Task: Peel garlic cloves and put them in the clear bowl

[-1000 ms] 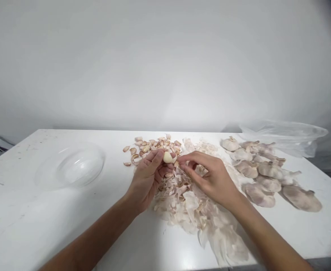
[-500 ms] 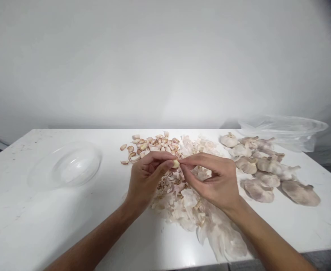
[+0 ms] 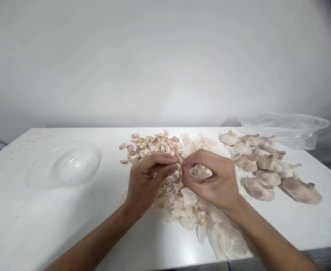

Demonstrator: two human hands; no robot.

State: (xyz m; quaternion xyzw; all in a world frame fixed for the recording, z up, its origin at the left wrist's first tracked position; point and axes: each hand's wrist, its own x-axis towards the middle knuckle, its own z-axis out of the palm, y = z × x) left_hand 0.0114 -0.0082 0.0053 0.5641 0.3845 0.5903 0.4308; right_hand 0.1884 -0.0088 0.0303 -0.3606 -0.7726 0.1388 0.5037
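Observation:
Between the thumb and fingers of my left hand [image 3: 147, 180] is a pale garlic clove [image 3: 179, 166], mostly covered by the fingertips. My right hand [image 3: 214, 177] pinches at the clove's right end, thumb and forefinger pressed together; whether a bit of skin is between them is too small to tell. Both hands hover over a heap of papery garlic skins [image 3: 189, 205]. Just beyond my left hand lies a pile of loose, unpeeled garlic cloves [image 3: 154, 145].
A clear glass bowl [image 3: 76, 165] stands on the left of the white table [image 3: 120, 241]. Several whole garlic bulbs [image 3: 269, 163] are grouped at the right. Behind them a clear plastic bag [image 3: 289, 130] lies at the table's back edge, near the wall.
My right thumb and forefinger have closed tighter at the clove's end, the forefinger more bent. Less of the clove shows now between my fingertips. Both arms stay almost in place.

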